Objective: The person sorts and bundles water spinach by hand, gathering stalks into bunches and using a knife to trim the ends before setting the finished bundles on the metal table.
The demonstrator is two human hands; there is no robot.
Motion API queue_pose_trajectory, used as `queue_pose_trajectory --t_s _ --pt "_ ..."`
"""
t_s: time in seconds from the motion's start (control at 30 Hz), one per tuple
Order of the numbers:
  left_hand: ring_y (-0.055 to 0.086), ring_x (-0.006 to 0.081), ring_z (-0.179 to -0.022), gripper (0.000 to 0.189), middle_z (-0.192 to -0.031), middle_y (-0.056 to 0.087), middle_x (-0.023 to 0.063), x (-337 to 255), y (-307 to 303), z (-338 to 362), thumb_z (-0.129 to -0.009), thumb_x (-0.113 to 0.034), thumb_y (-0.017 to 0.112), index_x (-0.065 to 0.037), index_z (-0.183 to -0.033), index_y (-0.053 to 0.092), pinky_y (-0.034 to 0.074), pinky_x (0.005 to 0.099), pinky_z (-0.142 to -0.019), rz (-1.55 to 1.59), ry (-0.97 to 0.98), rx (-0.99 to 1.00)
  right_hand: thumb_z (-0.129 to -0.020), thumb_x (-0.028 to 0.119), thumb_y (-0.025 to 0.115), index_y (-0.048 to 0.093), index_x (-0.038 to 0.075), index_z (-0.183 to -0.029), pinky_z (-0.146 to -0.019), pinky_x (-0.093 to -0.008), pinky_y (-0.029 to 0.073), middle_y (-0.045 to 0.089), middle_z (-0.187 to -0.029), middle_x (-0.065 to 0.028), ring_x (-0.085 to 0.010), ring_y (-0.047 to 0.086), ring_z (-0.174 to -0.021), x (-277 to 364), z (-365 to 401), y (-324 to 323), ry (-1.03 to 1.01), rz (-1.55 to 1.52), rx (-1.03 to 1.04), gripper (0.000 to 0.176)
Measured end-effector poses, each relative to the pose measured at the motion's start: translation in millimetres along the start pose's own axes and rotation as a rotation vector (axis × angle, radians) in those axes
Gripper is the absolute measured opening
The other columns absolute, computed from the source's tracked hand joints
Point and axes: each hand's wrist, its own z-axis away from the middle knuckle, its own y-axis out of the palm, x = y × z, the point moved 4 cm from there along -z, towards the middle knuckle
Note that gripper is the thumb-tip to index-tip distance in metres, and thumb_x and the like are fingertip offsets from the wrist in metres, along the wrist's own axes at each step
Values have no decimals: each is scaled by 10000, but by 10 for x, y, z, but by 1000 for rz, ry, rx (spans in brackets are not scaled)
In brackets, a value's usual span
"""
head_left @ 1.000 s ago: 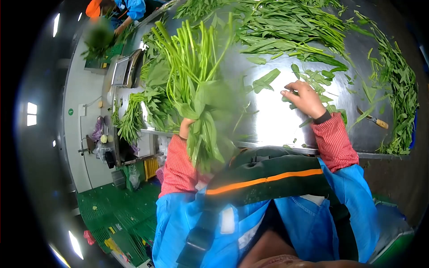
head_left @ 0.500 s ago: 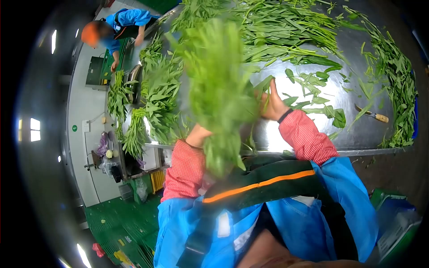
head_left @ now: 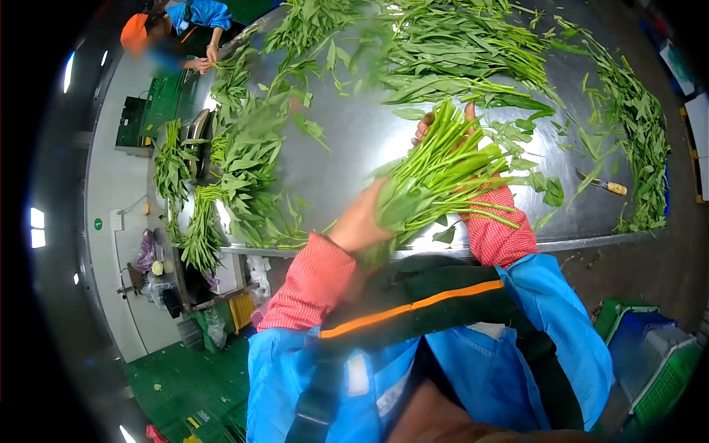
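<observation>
A bunch of water spinach [head_left: 443,166] is tilted in front of me, its cut stems pointing up and to the right. My left hand [head_left: 362,220] is closed around the leafy lower end of the bunch. Behind the stems is my right hand [head_left: 471,118], partly hidden; its thumb shows on one side of the bunch and its curled fingers on the other. More water spinach [head_left: 473,52] lies in a heap just beyond, on the metal table [head_left: 332,159]. Loose leaves [head_left: 546,184] are scattered beside my right forearm.
A wooden-handled knife [head_left: 609,186] lies on the right of the table, near a long pile of greens [head_left: 641,133]. Several bunches [head_left: 247,162] line the left side. At the far left a co-worker [head_left: 196,18] handles greens. Green crates [head_left: 199,384] stand below.
The bunch has swung from upright, leaves low, to slanting rightward, stems up and right. My left hand has come up with it; my right hand has moved behind the stems.
</observation>
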Motion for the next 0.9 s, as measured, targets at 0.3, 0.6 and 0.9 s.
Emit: queue_pose_trajectory --t_s 0.3,0.6,0.9 --pt "316 447 -1316 1161 -1431 295 241 425 215 -94 -527 -264 907 -172 -1472 239 327 447 -1083 -244 -178 13 -869 763 301 614 43 -1039 -769 -403 458 561 -796 -98 -252 542 -749 -16 -69 -143 180 -14 65 803" --pt "189 331 -1424 1250 -1507 234 216 478 -216 -98 -554 -394 863 -135 -1523 117 204 468 -1139 701 -64 184 -831 771 388 588 6 -1083 -718 -394 525 637 -885 -107 -257 627 -778 -78 -129 -138 261 -108 -22 831" --pt "222 406 -1400 1379 -1485 215 301 -277 299 -312 -427 -428 911 -9 -1483 128 206 573 -1105 -325 32 -264 -850 754 370 554 -24 -1177 -789 -437 529 650 -971 -150 -296 638 -867 -162 -296 -243 284 -14 -162 864"
